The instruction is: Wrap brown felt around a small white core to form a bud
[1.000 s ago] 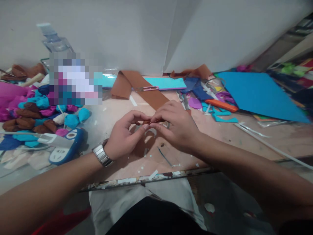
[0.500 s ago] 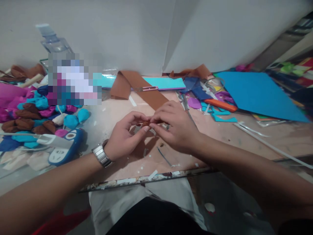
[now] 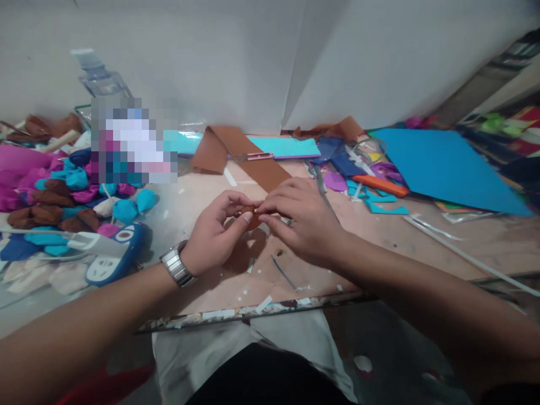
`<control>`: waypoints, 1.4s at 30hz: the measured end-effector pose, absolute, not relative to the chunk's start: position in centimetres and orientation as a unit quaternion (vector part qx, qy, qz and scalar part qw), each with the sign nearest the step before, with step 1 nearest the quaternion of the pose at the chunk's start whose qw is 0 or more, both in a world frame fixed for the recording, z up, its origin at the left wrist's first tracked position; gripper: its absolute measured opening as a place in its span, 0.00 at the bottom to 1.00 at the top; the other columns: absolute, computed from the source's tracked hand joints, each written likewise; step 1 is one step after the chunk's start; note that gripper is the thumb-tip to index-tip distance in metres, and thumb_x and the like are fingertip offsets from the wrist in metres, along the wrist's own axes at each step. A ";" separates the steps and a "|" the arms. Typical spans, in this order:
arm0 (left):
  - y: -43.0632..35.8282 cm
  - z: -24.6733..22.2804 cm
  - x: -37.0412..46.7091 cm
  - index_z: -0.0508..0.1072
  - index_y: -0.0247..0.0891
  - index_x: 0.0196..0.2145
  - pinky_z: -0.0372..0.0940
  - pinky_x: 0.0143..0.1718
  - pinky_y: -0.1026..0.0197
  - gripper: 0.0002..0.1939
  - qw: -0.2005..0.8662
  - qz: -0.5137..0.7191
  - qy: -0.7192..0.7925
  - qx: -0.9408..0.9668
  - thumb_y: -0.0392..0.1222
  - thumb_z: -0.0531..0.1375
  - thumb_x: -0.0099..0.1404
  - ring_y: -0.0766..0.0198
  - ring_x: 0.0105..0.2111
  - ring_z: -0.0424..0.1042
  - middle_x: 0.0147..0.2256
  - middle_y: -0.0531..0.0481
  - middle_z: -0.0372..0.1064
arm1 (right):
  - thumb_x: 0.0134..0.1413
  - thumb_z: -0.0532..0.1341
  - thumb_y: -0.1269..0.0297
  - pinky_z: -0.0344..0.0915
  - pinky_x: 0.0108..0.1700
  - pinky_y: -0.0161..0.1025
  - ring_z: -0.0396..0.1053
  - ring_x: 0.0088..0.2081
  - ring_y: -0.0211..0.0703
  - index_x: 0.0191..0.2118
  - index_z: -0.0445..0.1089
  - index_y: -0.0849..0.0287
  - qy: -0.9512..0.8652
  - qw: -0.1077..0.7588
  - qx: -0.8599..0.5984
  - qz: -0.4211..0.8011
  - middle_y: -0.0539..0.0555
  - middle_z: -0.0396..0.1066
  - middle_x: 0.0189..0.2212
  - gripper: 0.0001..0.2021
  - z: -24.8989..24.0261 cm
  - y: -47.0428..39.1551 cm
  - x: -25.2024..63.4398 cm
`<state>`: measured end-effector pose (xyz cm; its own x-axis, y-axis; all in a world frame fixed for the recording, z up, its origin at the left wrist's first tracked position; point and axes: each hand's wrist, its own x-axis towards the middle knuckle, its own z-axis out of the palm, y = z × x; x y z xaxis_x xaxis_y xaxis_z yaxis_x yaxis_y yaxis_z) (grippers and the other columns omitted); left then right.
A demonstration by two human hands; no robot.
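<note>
Just above the table, both hands pinch a small brown crumpled piece (image 3: 254, 220) that looks like crepe paper. My left hand (image 3: 217, 232), with a metal watch (image 3: 178, 265) on its wrist, grips its left side between thumb and fingers. From the right, my right hand (image 3: 301, 222) pinches the same piece; the fingers hide much of it. Behind the hands lies a folded brown strip (image 3: 257, 166), its near end passing behind my right hand. A pink-handled cutter (image 3: 255, 156) rests across that strip.
Brown, blue and magenta paper bundles (image 3: 50, 194) heap at the left beside a blue-and-white power strip (image 3: 116, 256). A clear bottle (image 3: 103, 79) stands behind. At right are an orange cutter (image 3: 379, 184), blue sheet (image 3: 447, 166) and white stick (image 3: 468, 253). Scissors (image 3: 323, 183) lie near my right hand.
The fingers have shifted slightly around the brown piece, and more of it shows below my left thumb. The camera view has moved a little; the things on the table lie as before.
</note>
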<state>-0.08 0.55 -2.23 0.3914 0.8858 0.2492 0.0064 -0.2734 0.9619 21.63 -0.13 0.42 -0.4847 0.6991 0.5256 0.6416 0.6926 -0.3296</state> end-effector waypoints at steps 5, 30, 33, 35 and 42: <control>0.6 -2.3 -0.1 0.66 0.40 0.51 0.70 0.44 0.59 0.12 0.502 0.429 0.320 0.680 0.45 0.60 0.73 0.60 0.46 0.76 0.48 0.42 0.75 | 0.67 0.62 0.62 0.53 0.55 0.53 0.68 0.47 0.50 0.43 0.78 0.52 -0.859 0.320 -0.398 0.024 0.52 0.80 0.43 0.06 0.4 -0.2 21.6; 0.3 -2.5 0.2 0.65 0.42 0.49 0.68 0.52 0.56 0.08 0.520 0.415 0.274 0.694 0.47 0.56 0.76 0.60 0.49 0.73 0.47 0.44 0.71 | 0.64 0.65 0.63 0.51 0.56 0.52 0.69 0.47 0.48 0.38 0.75 0.53 -0.849 0.342 -0.401 0.048 0.50 0.79 0.41 0.02 0.4 -0.3 21.3; 0.6 -2.3 0.0 0.70 0.41 0.47 0.68 0.55 0.54 0.08 0.492 0.429 0.307 0.692 0.46 0.59 0.74 0.58 0.54 0.73 0.53 0.42 0.72 | 0.64 0.65 0.63 0.52 0.55 0.51 0.69 0.46 0.48 0.38 0.75 0.54 -0.846 0.343 -0.405 0.049 0.51 0.78 0.40 0.03 0.3 -0.2 21.4; 0.7 -2.3 -0.1 0.74 0.40 0.46 0.70 0.52 0.54 0.10 0.442 0.445 0.339 0.701 0.46 0.63 0.72 0.57 0.50 0.75 0.50 0.43 0.74 | 0.64 0.65 0.62 0.51 0.54 0.51 0.69 0.45 0.48 0.37 0.75 0.54 -0.845 0.338 -0.411 0.044 0.51 0.78 0.39 0.04 0.3 -0.2 21.4; 0.7 -2.0 -0.3 0.79 0.39 0.46 0.71 0.49 0.52 0.12 0.372 0.441 0.379 0.724 0.47 0.66 0.68 0.56 0.45 0.77 0.44 0.44 0.79 | 0.64 0.66 0.61 0.51 0.55 0.52 0.69 0.45 0.48 0.36 0.74 0.54 -0.845 0.335 -0.416 0.031 0.51 0.77 0.39 0.05 0.3 -0.2 21.4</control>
